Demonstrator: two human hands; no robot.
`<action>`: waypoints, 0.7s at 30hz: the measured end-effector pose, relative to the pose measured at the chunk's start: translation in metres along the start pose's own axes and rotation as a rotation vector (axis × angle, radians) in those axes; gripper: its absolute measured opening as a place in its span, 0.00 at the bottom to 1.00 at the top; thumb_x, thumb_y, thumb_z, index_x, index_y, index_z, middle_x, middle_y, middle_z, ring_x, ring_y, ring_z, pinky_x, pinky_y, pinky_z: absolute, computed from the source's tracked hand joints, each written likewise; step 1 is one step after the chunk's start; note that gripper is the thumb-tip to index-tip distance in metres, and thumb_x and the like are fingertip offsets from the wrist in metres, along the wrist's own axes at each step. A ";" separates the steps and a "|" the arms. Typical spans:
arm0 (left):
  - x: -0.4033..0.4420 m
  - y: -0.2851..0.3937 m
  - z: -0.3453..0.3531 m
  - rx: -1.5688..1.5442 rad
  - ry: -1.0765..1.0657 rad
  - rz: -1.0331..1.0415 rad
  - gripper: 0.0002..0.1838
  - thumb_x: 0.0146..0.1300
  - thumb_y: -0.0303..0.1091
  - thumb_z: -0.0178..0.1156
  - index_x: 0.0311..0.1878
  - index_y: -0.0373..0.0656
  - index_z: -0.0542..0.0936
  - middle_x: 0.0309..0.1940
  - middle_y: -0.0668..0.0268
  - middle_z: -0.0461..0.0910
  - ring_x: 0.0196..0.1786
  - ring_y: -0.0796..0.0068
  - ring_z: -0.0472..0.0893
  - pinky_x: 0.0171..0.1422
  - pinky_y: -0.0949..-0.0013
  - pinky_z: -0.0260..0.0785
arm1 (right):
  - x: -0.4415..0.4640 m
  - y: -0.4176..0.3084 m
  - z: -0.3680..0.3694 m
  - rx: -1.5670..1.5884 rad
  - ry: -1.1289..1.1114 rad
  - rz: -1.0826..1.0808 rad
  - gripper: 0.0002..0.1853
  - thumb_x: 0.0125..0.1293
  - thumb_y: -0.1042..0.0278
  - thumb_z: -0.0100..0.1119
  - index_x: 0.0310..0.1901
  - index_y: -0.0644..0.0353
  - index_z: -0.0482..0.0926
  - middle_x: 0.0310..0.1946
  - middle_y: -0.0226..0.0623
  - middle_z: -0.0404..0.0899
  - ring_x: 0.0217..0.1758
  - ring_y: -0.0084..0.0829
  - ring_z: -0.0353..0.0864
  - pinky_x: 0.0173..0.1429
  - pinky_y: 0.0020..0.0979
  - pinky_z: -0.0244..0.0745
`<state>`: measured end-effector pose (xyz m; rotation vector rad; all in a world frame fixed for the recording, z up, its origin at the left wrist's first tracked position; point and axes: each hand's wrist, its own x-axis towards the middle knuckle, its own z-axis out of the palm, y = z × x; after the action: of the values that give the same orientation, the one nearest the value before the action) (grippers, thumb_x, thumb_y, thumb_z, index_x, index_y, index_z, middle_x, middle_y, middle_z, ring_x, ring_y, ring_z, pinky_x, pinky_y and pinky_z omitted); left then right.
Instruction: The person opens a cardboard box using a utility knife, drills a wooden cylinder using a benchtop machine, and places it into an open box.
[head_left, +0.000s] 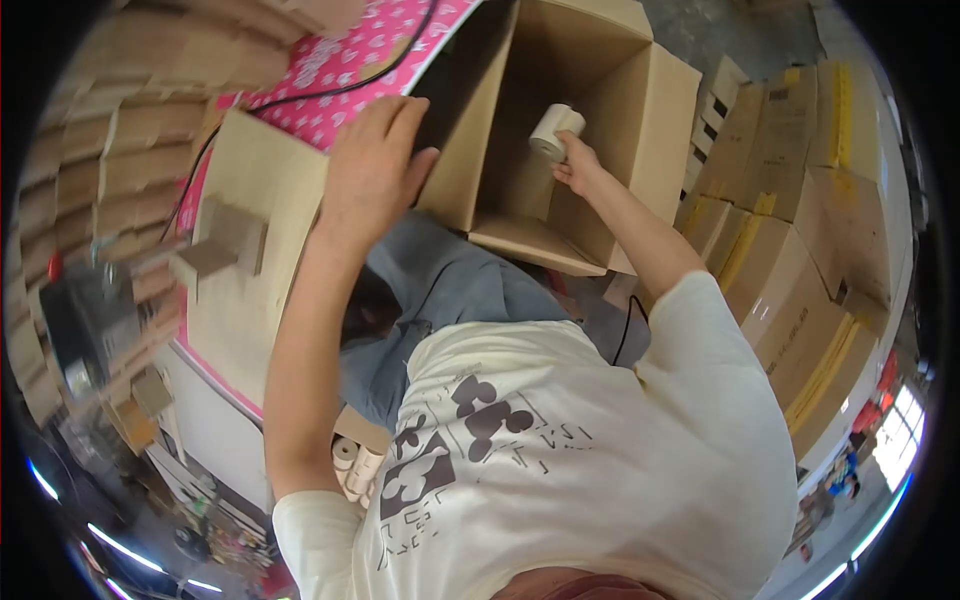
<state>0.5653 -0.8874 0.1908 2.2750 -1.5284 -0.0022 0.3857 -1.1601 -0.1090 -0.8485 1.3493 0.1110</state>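
My right hand (580,164) grips a pale cylindrical roll (552,134) at its lower end, over the opening of a large cardboard box (672,120). The roll is tilted, with a small hole showing in its near end. My left hand (375,160) is above the corner of a light wooden board (250,300), left of the box. Its thumb stands apart from the fingers and nothing shows in it. Whether it touches the board I cannot tell.
Flattened or stacked cartons (130,150) fill the left side. Taped boxes (790,250) stand at the right. A black cable (330,92) crosses a pink patterned cover (340,60). More rolls (358,468) sit in a box near my left elbow. A wooden block fixture (235,235) stands on the board.
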 end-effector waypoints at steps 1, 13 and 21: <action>0.015 -0.007 0.004 0.041 -0.001 0.042 0.30 0.60 0.32 0.74 0.66 0.39 0.78 0.61 0.53 0.80 0.63 0.48 0.79 0.66 0.51 0.73 | 0.013 -0.002 0.007 -0.036 0.047 0.004 0.29 0.65 0.42 0.67 0.59 0.54 0.77 0.46 0.35 0.79 0.45 0.32 0.80 0.41 0.35 0.77; 0.078 -0.072 0.050 0.193 -0.093 0.116 0.30 0.55 0.20 0.70 0.64 0.48 0.79 0.60 0.62 0.77 0.62 0.54 0.74 0.69 0.52 0.62 | 0.203 0.042 0.061 -0.332 0.274 0.015 0.31 0.61 0.49 0.74 0.59 0.65 0.83 0.55 0.47 0.85 0.54 0.37 0.85 0.48 0.44 0.82; 0.077 -0.077 0.059 0.152 -0.082 0.099 0.33 0.48 0.13 0.70 0.59 0.49 0.79 0.52 0.61 0.74 0.55 0.57 0.73 0.61 0.55 0.62 | 0.327 0.033 0.095 -1.151 0.202 -0.324 0.27 0.75 0.50 0.55 0.63 0.64 0.82 0.56 0.59 0.85 0.60 0.50 0.87 0.62 0.46 0.83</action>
<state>0.6521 -0.9501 0.1277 2.3385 -1.7367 0.0500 0.5303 -1.2087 -0.4153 -2.0703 1.2595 0.5945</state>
